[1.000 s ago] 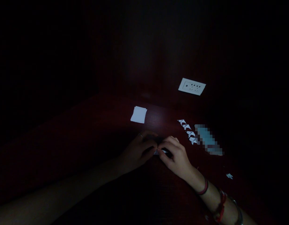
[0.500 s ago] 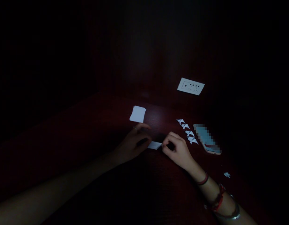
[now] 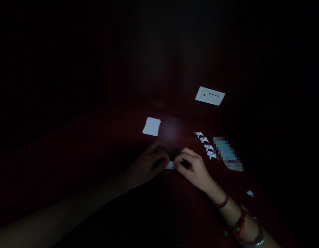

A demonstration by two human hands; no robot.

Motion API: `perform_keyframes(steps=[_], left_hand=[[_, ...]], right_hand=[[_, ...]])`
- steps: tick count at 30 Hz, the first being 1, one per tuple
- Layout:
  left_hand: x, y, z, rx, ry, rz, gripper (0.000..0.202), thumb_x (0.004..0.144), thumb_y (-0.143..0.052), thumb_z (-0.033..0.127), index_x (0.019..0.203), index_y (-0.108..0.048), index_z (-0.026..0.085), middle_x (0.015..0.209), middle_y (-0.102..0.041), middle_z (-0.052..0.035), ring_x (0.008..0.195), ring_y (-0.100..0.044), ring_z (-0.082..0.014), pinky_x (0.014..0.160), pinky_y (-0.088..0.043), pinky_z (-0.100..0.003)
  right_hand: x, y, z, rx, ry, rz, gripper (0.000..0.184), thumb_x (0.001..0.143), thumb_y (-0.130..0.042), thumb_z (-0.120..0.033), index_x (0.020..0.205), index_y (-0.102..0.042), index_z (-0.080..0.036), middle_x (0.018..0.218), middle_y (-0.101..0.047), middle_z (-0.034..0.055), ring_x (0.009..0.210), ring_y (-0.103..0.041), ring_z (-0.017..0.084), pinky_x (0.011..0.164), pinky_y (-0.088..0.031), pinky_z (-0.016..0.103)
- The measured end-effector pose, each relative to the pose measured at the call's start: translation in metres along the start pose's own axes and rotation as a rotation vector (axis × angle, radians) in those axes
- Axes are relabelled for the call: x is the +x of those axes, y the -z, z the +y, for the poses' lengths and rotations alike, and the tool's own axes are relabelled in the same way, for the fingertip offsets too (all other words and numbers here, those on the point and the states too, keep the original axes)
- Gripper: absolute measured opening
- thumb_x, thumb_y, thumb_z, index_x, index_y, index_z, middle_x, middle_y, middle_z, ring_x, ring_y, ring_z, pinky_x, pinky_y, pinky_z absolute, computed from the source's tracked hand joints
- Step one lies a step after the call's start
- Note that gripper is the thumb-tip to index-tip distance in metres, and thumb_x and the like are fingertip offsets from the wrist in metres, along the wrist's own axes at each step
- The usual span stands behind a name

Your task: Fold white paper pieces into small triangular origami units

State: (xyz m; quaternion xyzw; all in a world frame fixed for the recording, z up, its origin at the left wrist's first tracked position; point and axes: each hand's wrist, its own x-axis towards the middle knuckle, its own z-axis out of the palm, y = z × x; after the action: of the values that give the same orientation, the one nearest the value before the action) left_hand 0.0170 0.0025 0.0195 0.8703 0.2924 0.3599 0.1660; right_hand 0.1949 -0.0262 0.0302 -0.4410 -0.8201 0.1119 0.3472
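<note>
A small folded piece of white paper (image 3: 170, 165) is held low over the dark red table, between my two hands. My left hand (image 3: 154, 160) pinches its left end between thumb and fingers. At the right end, the thumb and forefinger of my right hand (image 3: 192, 167) are closed on the paper. Fingertips cover both ends, so only the middle strip shows. Beyond my left hand lies a stack of white paper squares (image 3: 151, 126). Several folded white paper pieces (image 3: 206, 144) form a slanting row to the right of my right hand.
A phone (image 3: 228, 154) with a blurred-out screen lies right of the folded row. Small white scraps (image 3: 250, 193) sit nearer on the right side of the table (image 3: 110, 137). A white socket panel (image 3: 210, 96) is on the wall behind. The surroundings are very dark.
My right hand has shifted slightly left, bringing the hands closer together. Less of the paper shows between them, and its right end looks bent or lifted at my right fingertips.
</note>
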Motion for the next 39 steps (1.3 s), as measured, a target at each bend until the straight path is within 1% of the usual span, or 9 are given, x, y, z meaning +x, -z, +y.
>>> perform_keyframes(steps=[5, 11, 15, 19, 22, 27, 31, 35, 39], left_hand=[[0.0, 0.002, 0.002, 0.007, 0.049, -0.009, 0.01, 0.077, -0.046, 0.012, 0.078, -0.053, 0.019, 0.107, -0.04, -0.0022, 0.101, -0.041, -0.016, 0.086, -0.036, -0.031], [-0.002, 0.006, 0.009, -0.031, 0.04, -0.05, 0.009, 0.078, -0.046, 0.012, 0.079, -0.052, 0.019, 0.115, -0.034, -0.0031, 0.107, -0.036, -0.0167, 0.089, -0.035, -0.031], [-0.001, 0.002, 0.005, -0.032, 0.055, -0.033, 0.008, 0.077, -0.047, 0.013, 0.079, -0.052, 0.019, 0.116, -0.034, -0.0029, 0.109, -0.035, -0.0172, 0.091, -0.033, -0.032], [0.001, -0.001, -0.001, -0.031, 0.065, -0.015, 0.006, 0.077, -0.049, 0.014, 0.077, -0.053, 0.019, 0.114, -0.036, -0.0023, 0.107, -0.038, -0.017, 0.089, -0.034, -0.032], [0.001, -0.001, -0.001, -0.037, 0.055, -0.021, 0.007, 0.076, -0.049, 0.014, 0.077, -0.053, 0.019, 0.113, -0.036, -0.0024, 0.106, -0.038, -0.0172, 0.089, -0.035, -0.032], [0.0, 0.001, 0.003, -0.048, 0.024, -0.042, 0.009, 0.075, -0.048, 0.011, 0.077, -0.054, 0.018, 0.112, -0.037, -0.0025, 0.106, -0.037, -0.0169, 0.089, -0.034, -0.031], [0.001, 0.0, 0.003, -0.052, 0.019, -0.045, 0.01, 0.074, -0.049, 0.011, 0.077, -0.053, 0.019, 0.112, -0.036, -0.0019, 0.106, -0.038, -0.0169, 0.09, -0.034, -0.032], [0.0, 0.0, -0.002, -0.066, 0.04, -0.048, 0.009, 0.073, -0.05, 0.011, 0.075, -0.054, 0.018, 0.112, -0.036, -0.0017, 0.107, -0.037, -0.0172, 0.089, -0.034, -0.031], [-0.002, 0.001, -0.007, -0.09, 0.07, -0.008, 0.007, 0.074, -0.05, 0.013, 0.072, -0.054, 0.018, 0.111, -0.038, -0.0012, 0.106, -0.038, -0.017, 0.089, -0.034, -0.031]], right_hand=[[-0.001, -0.001, 0.0, -0.002, 0.008, 0.007, 0.008, 0.074, -0.047, -0.012, 0.07, -0.052, -0.017, 0.072, -0.049, 0.0005, 0.07, -0.046, 0.012, 0.067, -0.034, 0.025], [-0.002, -0.001, -0.005, -0.028, 0.039, -0.027, 0.006, 0.075, -0.049, -0.014, 0.074, -0.054, -0.017, 0.074, -0.051, 0.0002, 0.072, -0.046, 0.012, 0.069, -0.032, 0.026], [-0.002, -0.002, -0.005, -0.007, 0.026, -0.012, 0.006, 0.076, -0.048, -0.014, 0.073, -0.053, -0.017, 0.073, -0.05, 0.0003, 0.071, -0.046, 0.012, 0.068, -0.032, 0.026], [-0.002, -0.003, -0.002, 0.014, -0.012, 0.027, 0.007, 0.076, -0.047, -0.013, 0.073, -0.052, -0.017, 0.073, -0.049, 0.0004, 0.071, -0.046, 0.012, 0.067, -0.034, 0.026], [-0.002, -0.003, -0.001, 0.014, -0.017, 0.037, 0.007, 0.076, -0.047, -0.014, 0.074, -0.053, -0.017, 0.074, -0.049, 0.0007, 0.072, -0.047, 0.012, 0.067, -0.034, 0.026], [-0.001, -0.002, -0.003, -0.028, 0.035, 0.012, 0.006, 0.077, -0.048, -0.016, 0.077, -0.054, -0.017, 0.077, -0.051, 0.0011, 0.075, -0.046, 0.013, 0.07, -0.033, 0.027], [-0.001, -0.002, -0.004, -0.052, 0.055, -0.023, 0.006, 0.078, -0.046, -0.016, 0.076, -0.051, -0.017, 0.076, -0.049, 0.0012, 0.073, -0.045, 0.013, 0.07, -0.032, 0.028], [-0.002, -0.001, -0.002, -0.016, 0.025, 0.034, 0.008, 0.08, -0.041, -0.016, 0.076, -0.048, -0.017, 0.076, -0.046, 0.0017, 0.074, -0.044, 0.013, 0.069, -0.033, 0.027], [-0.002, -0.002, 0.001, 0.062, -0.029, 0.123, 0.01, 0.08, -0.039, -0.017, 0.073, -0.046, -0.017, 0.074, -0.045, 0.0015, 0.071, -0.044, 0.013, 0.065, -0.035, 0.025]])
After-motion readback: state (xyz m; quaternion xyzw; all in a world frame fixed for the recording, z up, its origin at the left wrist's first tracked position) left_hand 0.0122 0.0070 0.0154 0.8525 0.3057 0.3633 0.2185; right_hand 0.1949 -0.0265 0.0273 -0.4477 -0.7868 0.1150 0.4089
